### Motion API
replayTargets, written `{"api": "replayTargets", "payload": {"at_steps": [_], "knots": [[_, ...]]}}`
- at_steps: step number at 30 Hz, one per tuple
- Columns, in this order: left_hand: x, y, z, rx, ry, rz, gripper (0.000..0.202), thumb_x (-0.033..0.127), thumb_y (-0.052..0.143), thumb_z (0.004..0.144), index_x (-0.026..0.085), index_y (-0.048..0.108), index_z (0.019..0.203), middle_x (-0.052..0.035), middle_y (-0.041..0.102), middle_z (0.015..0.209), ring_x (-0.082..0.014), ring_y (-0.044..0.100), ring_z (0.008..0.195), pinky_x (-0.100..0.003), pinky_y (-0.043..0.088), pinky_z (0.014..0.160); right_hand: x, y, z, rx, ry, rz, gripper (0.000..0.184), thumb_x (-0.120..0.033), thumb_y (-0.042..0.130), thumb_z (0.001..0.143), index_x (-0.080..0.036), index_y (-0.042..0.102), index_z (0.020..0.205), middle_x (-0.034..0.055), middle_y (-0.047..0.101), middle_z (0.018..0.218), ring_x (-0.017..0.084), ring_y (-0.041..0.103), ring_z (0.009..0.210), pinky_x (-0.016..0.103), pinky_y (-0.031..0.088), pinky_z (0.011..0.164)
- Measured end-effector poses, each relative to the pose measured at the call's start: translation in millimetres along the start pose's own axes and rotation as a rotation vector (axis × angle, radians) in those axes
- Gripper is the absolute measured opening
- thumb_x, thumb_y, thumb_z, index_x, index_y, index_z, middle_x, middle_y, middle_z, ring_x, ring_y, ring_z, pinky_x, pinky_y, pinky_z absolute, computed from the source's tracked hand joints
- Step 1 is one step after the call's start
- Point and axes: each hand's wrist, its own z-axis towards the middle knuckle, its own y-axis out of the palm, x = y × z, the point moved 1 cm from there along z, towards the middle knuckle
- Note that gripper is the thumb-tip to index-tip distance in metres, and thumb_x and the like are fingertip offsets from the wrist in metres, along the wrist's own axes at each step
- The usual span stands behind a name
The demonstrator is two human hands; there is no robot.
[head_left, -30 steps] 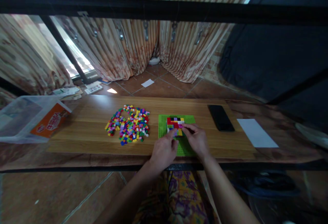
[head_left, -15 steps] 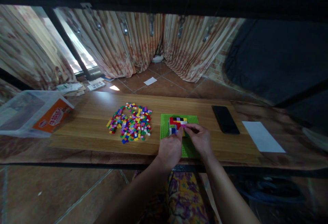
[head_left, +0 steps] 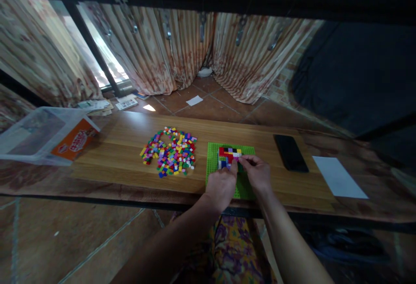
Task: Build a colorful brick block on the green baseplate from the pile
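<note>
A green studded baseplate (head_left: 212, 154) lies in front of me, with a low block of joined toy bricks (head_left: 222, 150) in red, black, yellow, white and blue on it. My left hand (head_left: 222, 186) rests over the plate's near left part, index finger stretched onto the bricks and the other fingers bent; I see nothing held in it. At the block's right side, my right hand (head_left: 258, 173) pinches a small pink brick (head_left: 240, 159), mostly covered by the fingertips. The near bricks are partly hidden by my hands.
A heap of loose coloured bricks (head_left: 175, 152) spreads left of the plate on the wooden board (head_left: 130, 162). Farther left stands a clear plastic box (head_left: 42, 124) with an orange label. A black phone (head_left: 290, 153) and a white paper sheet (head_left: 339, 178) lie to the right.
The view has shifted slightly, moving the scene to the right. My left index finger now points forward onto the bricks; my right hand stays pinched at the block's right side.
</note>
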Motion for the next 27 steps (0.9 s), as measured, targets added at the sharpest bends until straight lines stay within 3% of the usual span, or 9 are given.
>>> {"api": "replayTargets", "payload": {"at_steps": [6, 10, 14, 17, 22, 27], "knots": [[-1, -4.4, -3, -0.015, 0.007, 0.031, 0.057, 0.008, 0.040, 0.087, 0.019, 0.039, 0.143, -0.0162, 0.069, 0.087, -0.0224, 0.067, 0.079, -0.029, 0.049, 0.073, -5, 1, -3, 0.015, 0.001, 0.035, 0.035, -0.049, 0.075, 0.059, -0.017, 0.069, 0.071, 0.0015, 0.066, 0.065, 0.014, 0.054, 0.060, 0.028, 0.043, 0.059], [-10, -13.4, -21, 0.012, 0.026, -0.019, 0.059, 0.015, 0.046, 0.086, 0.018, 0.037, 0.144, -0.0166, 0.070, 0.092, -0.0229, 0.067, 0.079, -0.030, 0.048, 0.073, -1, -6, -7, 0.075, -0.014, 0.125, 0.038, -0.054, 0.070, 0.065, -0.016, 0.066, 0.072, -0.0012, 0.059, 0.058, 0.012, 0.049, 0.054, 0.026, 0.040, 0.055], [-39, -23.8, -55, 0.104, -0.081, -0.080, 0.049, 0.027, 0.044, 0.090, 0.020, 0.045, 0.139, -0.0143, 0.071, 0.093, -0.0238, 0.067, 0.082, -0.030, 0.047, 0.074, 2, -18, -21, 0.209, -0.015, 0.184, 0.036, -0.053, 0.070, 0.066, -0.017, 0.063, 0.071, -0.0025, 0.057, 0.058, 0.011, 0.047, 0.050, 0.026, 0.038, 0.053], [-73, -31.3, -83, 0.248, -0.244, -0.076, 0.042, 0.031, 0.044, 0.091, 0.022, 0.052, 0.130, -0.0094, 0.072, 0.089, -0.0215, 0.067, 0.078, -0.028, 0.045, 0.072, -4, -18, -41, 0.222, -0.009, 0.146, 0.033, -0.050, 0.070, 0.067, -0.018, 0.064, 0.072, -0.0026, 0.056, 0.057, 0.011, 0.048, 0.050, 0.026, 0.038, 0.053], [-128, -44.8, -114, 0.508, -0.401, -0.038, 0.027, 0.031, 0.050, 0.088, 0.021, 0.060, 0.111, -0.0048, 0.068, 0.079, -0.0201, 0.066, 0.075, -0.026, 0.045, 0.070, -23, 2, -80, 0.051, -0.066, -0.009, 0.026, -0.046, 0.069, 0.073, -0.020, 0.068, 0.077, 0.0020, 0.066, 0.071, 0.017, 0.059, 0.065, 0.029, 0.046, 0.064], [-154, -47.9, -115, 0.561, -0.390, -0.022, 0.032, 0.029, 0.055, 0.084, 0.018, 0.056, 0.114, -0.0084, 0.065, 0.096, -0.0233, 0.063, 0.092, -0.031, 0.048, 0.080, -34, 45, -104, -0.332, -0.242, -0.178, 0.020, -0.039, 0.058, 0.084, -0.023, 0.070, 0.084, 0.0033, 0.069, 0.087, 0.019, 0.063, 0.083, 0.031, 0.048, 0.075]]}}
